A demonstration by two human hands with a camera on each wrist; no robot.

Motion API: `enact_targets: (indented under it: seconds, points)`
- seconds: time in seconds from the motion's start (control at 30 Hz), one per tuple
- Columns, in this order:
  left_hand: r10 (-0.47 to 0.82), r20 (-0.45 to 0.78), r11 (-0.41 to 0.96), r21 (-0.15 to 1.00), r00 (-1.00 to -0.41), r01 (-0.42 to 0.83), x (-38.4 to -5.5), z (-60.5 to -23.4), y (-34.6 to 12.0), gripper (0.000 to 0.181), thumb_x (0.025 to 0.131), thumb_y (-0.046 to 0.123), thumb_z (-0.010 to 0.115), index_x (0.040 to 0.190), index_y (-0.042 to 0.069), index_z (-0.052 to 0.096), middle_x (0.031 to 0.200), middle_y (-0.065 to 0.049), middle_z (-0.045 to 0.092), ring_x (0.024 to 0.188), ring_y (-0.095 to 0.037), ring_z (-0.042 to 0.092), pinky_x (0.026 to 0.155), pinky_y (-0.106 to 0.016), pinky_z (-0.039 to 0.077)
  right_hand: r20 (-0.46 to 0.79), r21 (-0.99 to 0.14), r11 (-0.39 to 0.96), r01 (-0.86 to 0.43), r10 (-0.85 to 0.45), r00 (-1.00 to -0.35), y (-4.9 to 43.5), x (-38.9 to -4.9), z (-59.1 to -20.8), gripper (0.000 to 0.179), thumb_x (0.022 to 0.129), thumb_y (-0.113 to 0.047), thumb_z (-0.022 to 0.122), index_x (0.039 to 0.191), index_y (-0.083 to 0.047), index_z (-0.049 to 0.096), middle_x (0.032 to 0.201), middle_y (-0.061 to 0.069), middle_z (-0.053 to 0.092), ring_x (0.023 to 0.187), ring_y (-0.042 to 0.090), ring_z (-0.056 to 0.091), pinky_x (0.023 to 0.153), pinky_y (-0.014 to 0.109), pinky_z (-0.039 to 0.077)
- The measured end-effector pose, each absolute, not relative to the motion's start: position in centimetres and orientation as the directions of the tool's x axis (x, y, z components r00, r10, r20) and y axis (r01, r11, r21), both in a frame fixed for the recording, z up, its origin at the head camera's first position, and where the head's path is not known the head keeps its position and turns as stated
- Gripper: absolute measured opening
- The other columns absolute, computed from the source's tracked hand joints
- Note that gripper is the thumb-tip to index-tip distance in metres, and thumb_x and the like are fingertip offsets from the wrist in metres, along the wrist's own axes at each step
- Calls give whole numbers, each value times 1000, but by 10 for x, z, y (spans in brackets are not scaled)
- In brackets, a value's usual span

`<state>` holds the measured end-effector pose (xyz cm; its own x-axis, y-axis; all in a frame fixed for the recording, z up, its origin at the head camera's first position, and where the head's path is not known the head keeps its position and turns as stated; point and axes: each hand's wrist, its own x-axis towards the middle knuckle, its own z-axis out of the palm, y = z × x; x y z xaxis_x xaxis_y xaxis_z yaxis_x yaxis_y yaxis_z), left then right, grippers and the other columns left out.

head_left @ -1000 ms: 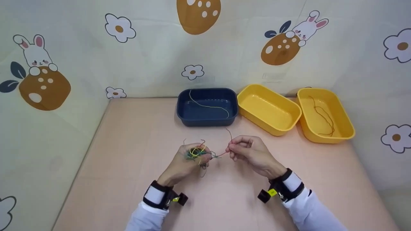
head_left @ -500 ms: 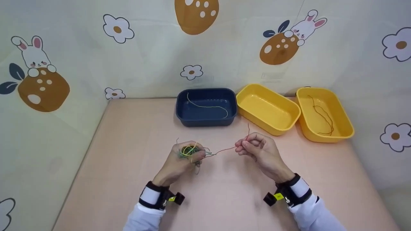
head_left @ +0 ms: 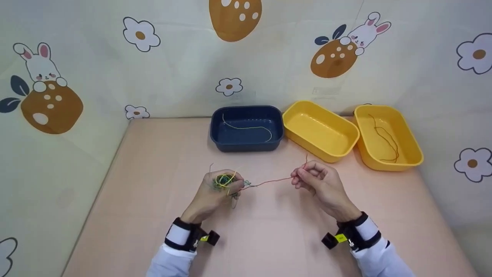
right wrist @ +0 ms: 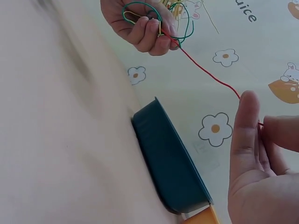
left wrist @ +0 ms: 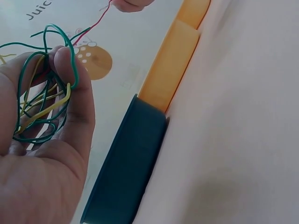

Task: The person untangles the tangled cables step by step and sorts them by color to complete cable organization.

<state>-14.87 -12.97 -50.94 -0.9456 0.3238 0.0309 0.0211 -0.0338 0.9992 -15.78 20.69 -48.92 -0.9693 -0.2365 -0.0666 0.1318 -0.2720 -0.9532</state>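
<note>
My left hand (head_left: 205, 198) grips a tangled bundle of thin green and yellow wires (left wrist: 53, 106) between its thumb and curled fingers. Loops and loose ends stick out above and below the grip. From that bundle a red wire (right wrist: 208, 73) runs across to my right hand (head_left: 328, 190), which pinches it between thumb and fingers. The stretch between the hands is nearly straight, with a slight wave. A short free end of the red wire rises above the right fingertips in the head view. Both hands are in front of the bins.
Along the back wall stand a dark blue bin (head_left: 246, 147), a yellow bin (head_left: 313, 149) set at an angle, and another yellow bin (head_left: 392, 168). One yellowish wire (head_left: 246, 128) lies in the blue bin. A reddish wire (head_left: 393, 143) lies in the right yellow bin.
My right hand has moved right, drawing a longer stretch of red wire out of the bundle. The left hand has shifted a little left with the tangle.
</note>
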Motion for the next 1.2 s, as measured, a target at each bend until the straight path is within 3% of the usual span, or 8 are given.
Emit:
enact_targets:
  seconds: [0.2,0.47,0.73,0.93,1.1,1.2]
  points:
    - [301,17,-65,998,-954,-3,-147,-511,-135,23,105,14,82,118,-5,77,94,-2,78,80,-11,72,70,-25,63,-52,-956,-276,102,-184,-982,213,-155,-491,2,111,1,68,111,3,68,109,12,83,95,20,84,95,36,71]
    - [245,-18,-47,998,-969,-30,-146,-514,-142,25,102,16,85,117,-3,78,101,-15,80,82,-12,73,72,-23,62,-4,-956,-291,34,-103,-995,231,-150,-488,12,110,3,68,112,13,62,112,17,82,97,23,85,93,37,72]
    - [225,-43,9,999,-973,-42,-146,-516,-147,22,102,17,86,115,1,79,104,-22,79,82,-13,74,73,-24,63,176,-967,-196,-165,-38,-984,268,-141,-480,19,109,6,68,112,21,56,114,21,83,100,25,86,93,39,71]
    - [232,-51,18,999,-971,-48,-145,-517,-151,23,103,18,85,117,1,78,103,-18,80,82,-13,75,74,-25,64,313,-947,-46,-318,81,-946,310,-137,-469,17,108,6,68,113,20,60,114,16,84,98,22,86,93,33,69]
    - [222,-67,0,998,-973,-69,-146,-517,-153,26,104,17,84,121,-1,77,101,-16,78,78,-16,74,72,-26,66,345,-938,70,-339,252,-904,342,-138,-462,17,105,7,73,115,18,64,111,15,85,94,20,86,90,29,68]
    - [209,-83,-7,996,-974,-87,-146,-517,-152,25,104,17,83,121,-1,77,100,-17,78,76,-16,73,70,-26,65,366,-927,213,-308,340,-866,361,-144,-461,17,103,7,75,116,15,68,109,7,86,92,14,85,88,23,67]
